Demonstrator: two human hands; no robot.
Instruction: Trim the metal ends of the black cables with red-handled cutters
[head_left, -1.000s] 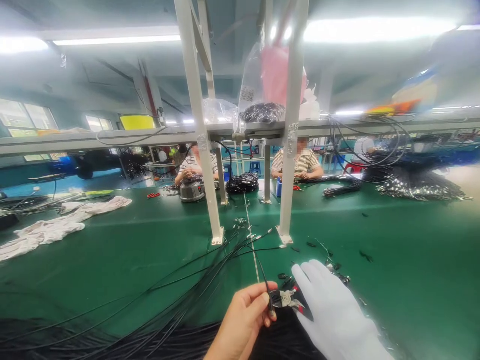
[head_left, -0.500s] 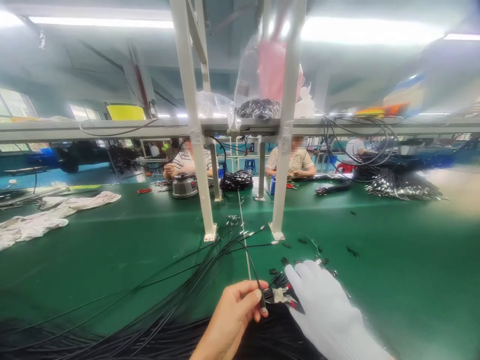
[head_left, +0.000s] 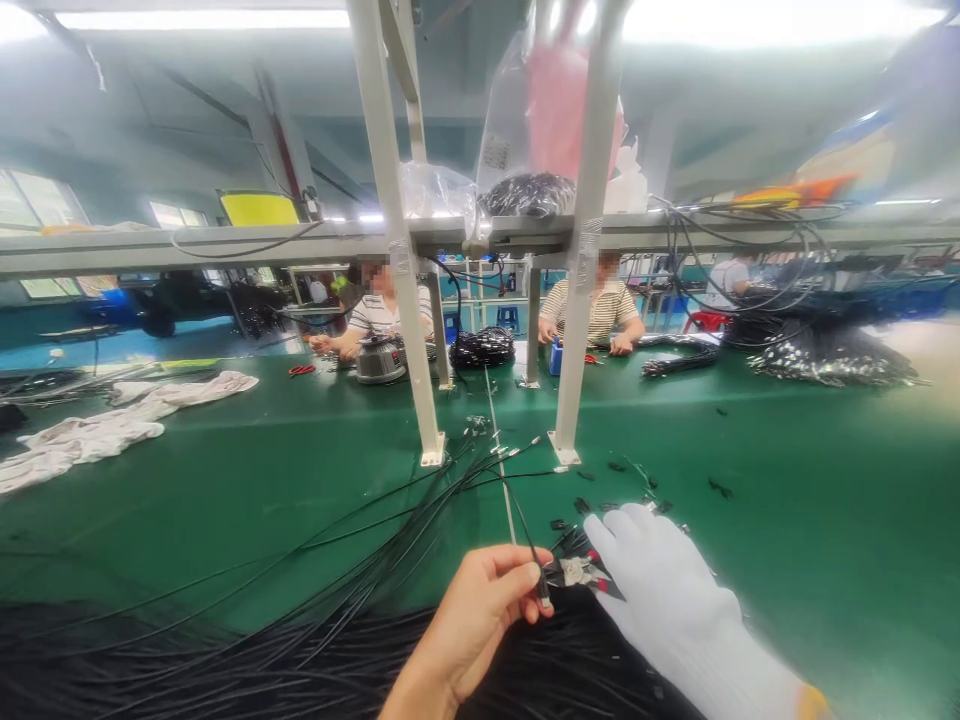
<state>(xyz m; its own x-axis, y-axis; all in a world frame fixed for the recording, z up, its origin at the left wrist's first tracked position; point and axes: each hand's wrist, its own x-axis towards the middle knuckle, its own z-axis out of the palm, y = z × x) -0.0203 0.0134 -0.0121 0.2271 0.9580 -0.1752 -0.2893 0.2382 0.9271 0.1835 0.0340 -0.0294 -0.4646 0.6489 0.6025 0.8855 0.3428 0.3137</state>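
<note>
My bare left hand (head_left: pixel 487 610) pinches a black cable (head_left: pixel 531 525) just behind its end, where a small metal-tipped connector (head_left: pixel 546 604) points down toward me. My right hand (head_left: pixel 667 590) wears a white glove and is closed around cutting pliers (head_left: pixel 576 571). Short red parts of the plier handles show beside the glove; the rest is hidden under it. The plier jaws are close against the cable end by my left fingertips. Whether they bite on it I cannot tell. Small black pieces (head_left: pixel 581 506) lie just beyond the glove.
Many black cables (head_left: pixel 247 665) spread across the near edge of the green table (head_left: pixel 787 500). Two white posts (head_left: pixel 574 400) stand ahead, carrying a shelf. A white cloth (head_left: pixel 97 430) lies left. Two people sit opposite, near a grey round device (head_left: pixel 379 360) and a coiled cable bundle (head_left: pixel 482 347).
The view has tilted down and turned slightly left, so the scene sits higher and further right. My hands keep nearly the same hold on cable and pliers. One person's hands opposite have moved apart.
</note>
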